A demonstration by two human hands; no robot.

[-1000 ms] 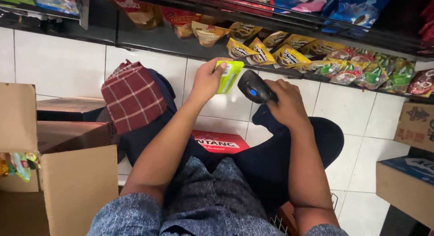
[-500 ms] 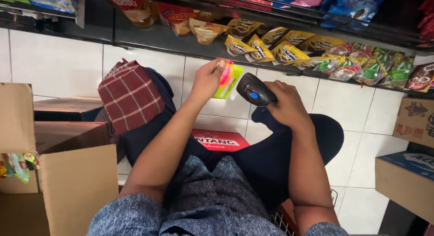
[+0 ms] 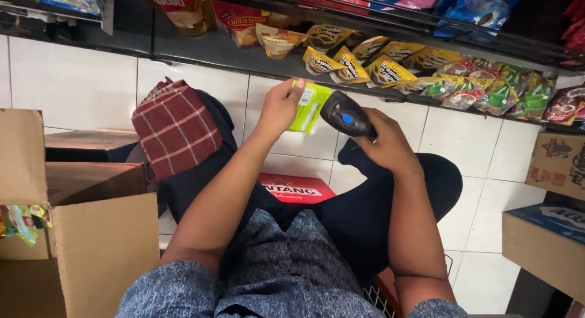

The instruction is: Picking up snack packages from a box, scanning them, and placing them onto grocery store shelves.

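Head view | left hand (image 3: 281, 105) closed around a small yellow-green packet (image 3: 309, 106), held up above the lap | right hand (image 3: 385, 146) gripping a black barcode scanner (image 3: 346, 115), its head touching the packet | plaid cloth (image 3: 175, 126) on the left knee | open cardboard box (image 3: 97, 245) at left | snack shelf (image 3: 390, 62) ahead, over white floor tiles.

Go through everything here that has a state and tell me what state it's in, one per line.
Left hand: gripping the yellow-green packet, held upright.
Right hand: gripping the black scanner, its head against the packet.
Cardboard box: open, flaps up, packets inside.
Shelf snack bags: lying in a row on the shelf.
Checked cloth: draped over the knee.
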